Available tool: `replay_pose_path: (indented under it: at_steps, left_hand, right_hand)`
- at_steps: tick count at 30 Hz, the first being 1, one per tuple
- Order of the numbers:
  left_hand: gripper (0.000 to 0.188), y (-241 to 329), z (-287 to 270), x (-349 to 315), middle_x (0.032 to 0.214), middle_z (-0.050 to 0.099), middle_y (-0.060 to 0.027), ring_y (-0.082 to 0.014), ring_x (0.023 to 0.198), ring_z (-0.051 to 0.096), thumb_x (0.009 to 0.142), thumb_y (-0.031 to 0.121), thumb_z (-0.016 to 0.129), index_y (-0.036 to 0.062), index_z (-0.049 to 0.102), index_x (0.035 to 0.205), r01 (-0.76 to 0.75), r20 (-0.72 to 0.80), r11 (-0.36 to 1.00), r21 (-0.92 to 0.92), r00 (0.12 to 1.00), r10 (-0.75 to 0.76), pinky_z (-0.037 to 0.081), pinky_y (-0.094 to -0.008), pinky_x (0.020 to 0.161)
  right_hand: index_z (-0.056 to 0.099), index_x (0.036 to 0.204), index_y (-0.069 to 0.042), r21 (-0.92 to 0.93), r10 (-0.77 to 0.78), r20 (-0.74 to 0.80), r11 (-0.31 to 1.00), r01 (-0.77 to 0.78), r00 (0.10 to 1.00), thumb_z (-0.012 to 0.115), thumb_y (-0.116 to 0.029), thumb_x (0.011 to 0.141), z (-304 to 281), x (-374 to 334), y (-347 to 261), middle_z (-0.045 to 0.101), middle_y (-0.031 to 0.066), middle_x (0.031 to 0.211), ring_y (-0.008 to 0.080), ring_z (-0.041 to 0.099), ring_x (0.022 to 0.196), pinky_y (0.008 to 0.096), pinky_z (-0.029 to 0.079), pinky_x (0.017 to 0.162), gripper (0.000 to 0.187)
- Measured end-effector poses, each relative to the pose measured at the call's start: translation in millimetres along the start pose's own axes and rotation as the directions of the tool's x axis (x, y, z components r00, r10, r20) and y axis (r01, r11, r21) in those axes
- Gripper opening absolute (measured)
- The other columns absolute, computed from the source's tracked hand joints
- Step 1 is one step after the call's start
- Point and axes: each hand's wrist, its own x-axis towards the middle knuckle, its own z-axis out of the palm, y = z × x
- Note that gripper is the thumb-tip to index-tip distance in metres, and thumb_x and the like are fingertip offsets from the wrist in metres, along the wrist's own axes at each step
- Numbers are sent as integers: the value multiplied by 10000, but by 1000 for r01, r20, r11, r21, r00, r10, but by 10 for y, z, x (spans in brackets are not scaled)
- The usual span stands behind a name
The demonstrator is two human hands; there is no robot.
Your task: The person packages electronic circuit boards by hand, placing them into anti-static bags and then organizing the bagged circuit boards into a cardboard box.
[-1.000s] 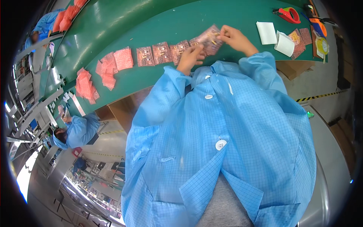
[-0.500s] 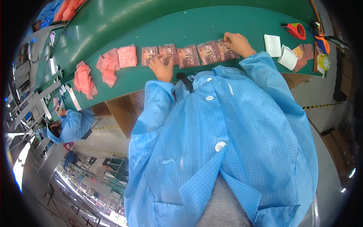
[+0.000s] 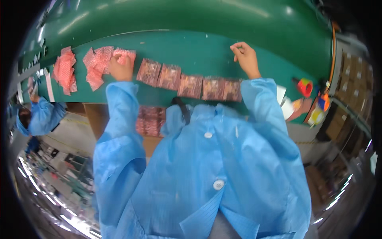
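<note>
A row of several pink bubble bags [image 3: 190, 86] with small parts inside lies along the near side of the green table. To its left, my left hand [image 3: 120, 68] is on a flat pink bubble bag [image 3: 128, 54], its fingers closed at that bag's edge and partly covering it. My right hand [image 3: 246, 59] hovers over the table beyond the right end of the row. Its fingers are curled together, and nothing shows in them. Next to my left hand sits a loose pile of pink bubble bags [image 3: 96, 65].
Another pink bubble-bag pile [image 3: 65, 71] lies farther left. White sheets [image 3: 281, 95], a red tape dispenser [image 3: 305, 87] and a yellow tape roll [image 3: 316, 117] are at the right. Filled pink bags [image 3: 150, 121] sit below the table edge. A blue-sleeved co-worker [image 3: 41, 113] is at far left.
My left hand has moved left from the row of filled bags to the flat pink bag. My right hand has come off the row's right end. The whole view has shifted.
</note>
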Motion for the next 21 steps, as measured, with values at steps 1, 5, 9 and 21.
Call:
replay_pose_path:
  at_steps: [1, 5, 9, 21]
  left_hand:
    - [413, -92, 41, 3, 946, 622, -193, -389, 888, 582, 772, 330, 761, 20, 617, 1002, -15, 24, 992, 122, 1000, 13, 453, -484, 789]
    - [487, -92, -79, -60, 927, 605, -185, -390, 883, 571, 710, 351, 813, 35, 602, 1014, 239, 259, 958, 160, 926, -274, 448, -485, 800]
    - [464, 25, -187, 29, 966, 579, -178, -376, 895, 562, 690, 247, 831, 37, 581, 1020, 184, 316, 982, 30, 931, -184, 447, -469, 806]
    - [217, -50, -411, -265, 930, 594, -69, -150, 773, 550, 854, -36, 616, 9, 661, 1061, 535, 286, 829, -160, 829, -480, 455, -249, 707]
  right_hand:
    - [646, 961, -64, -38, -30, 14, 999, 30, 999, 645, -226, 905, -10, 196, -94, 668, 32, 635, 85, 597, 622, 266, 451, 581, 171]
    - [610, 1065, -48, -24, -47, 18, 999, 47, 999, 675, -250, 902, 119, 1170, -570, 652, 21, 698, 70, 570, 674, 261, 452, 648, 267]
    - [508, 1213, 8, -45, -213, -41, 976, 211, 976, 744, -260, 838, 250, 2437, -909, 615, 144, 1111, 195, 602, 999, 310, 476, 860, 518]
    - [526, 1287, -65, -795, -427, 64, 525, 305, 902, 805, -596, 656, 664, 4067, -2049, 649, 118, 1146, 268, 592, 1117, 411, 387, 998, 871]
